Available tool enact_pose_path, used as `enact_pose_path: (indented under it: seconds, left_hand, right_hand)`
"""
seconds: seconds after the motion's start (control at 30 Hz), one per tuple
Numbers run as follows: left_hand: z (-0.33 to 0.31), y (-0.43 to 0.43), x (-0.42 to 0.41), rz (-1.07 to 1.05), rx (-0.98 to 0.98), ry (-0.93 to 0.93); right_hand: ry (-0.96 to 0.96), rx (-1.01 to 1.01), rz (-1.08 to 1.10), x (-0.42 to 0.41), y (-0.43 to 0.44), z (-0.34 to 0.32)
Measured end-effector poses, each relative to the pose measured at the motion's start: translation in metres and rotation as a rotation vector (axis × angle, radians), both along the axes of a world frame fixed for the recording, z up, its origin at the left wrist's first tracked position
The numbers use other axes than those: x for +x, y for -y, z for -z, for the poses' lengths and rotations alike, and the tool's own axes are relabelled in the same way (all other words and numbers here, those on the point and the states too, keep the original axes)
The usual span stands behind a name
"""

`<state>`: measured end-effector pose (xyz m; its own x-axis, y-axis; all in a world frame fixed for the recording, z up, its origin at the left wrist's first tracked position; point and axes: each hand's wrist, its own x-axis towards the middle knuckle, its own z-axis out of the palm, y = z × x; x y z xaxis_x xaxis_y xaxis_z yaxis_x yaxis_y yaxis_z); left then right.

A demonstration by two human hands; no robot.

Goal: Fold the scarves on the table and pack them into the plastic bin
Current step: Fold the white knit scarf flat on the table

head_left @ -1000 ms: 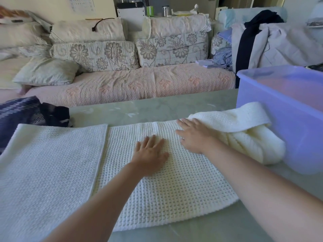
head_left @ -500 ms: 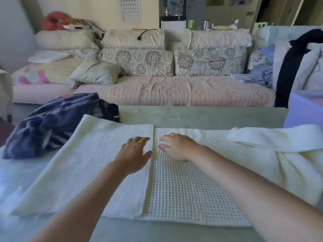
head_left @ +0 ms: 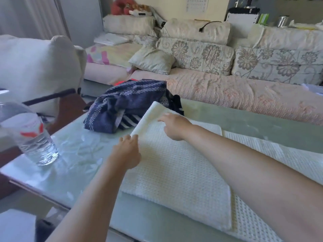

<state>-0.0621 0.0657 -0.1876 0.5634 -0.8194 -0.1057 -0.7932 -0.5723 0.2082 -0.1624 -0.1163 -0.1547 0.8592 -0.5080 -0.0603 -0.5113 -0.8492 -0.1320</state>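
On glass table (head_left: 78,154): white scarf (head_left: 174,172), navy scarf (head_left: 125,102), btl (head_left: 35,140); sofa (head_left: 227,91) behind.

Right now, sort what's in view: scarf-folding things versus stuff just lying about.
Job: white waffle-knit scarf; navy striped scarf; left hand and right hand, both at the white one.
Lying about: water bottle; loose pillow on the sofa.

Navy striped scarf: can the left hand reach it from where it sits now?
Probably yes. The navy striped scarf lies just beyond the left hand, at the edge of the white scarf, with only bare table between; the water bottle stands off to the side.
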Motion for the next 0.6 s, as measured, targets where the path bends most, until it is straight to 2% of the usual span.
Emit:
enact_pose_path:
  seconds: [0.17,0.33,0.47,0.6]
  left_hand:
    - [-0.002,-0.006,0.026,-0.074,0.097,-0.113]
    - [-0.01,-0.004,0.033,-0.049,0.148,-0.082]
    - [-0.019,0.001,0.026,0.002,0.113,-0.04]
    - [-0.04,0.006,0.01,0.101,0.06,-0.076]
  right_hand:
    - [-0.097,-0.226,-0.119,0.063,0.007,0.0]
    - [-0.205,-0.434,-0.22,0.097,0.016,-0.002]
    - [-0.198,-0.412,-0.21,0.094,0.025,-0.001]
    - [-0.106,-0.348,-0.151,0.057,0.039,-0.018]
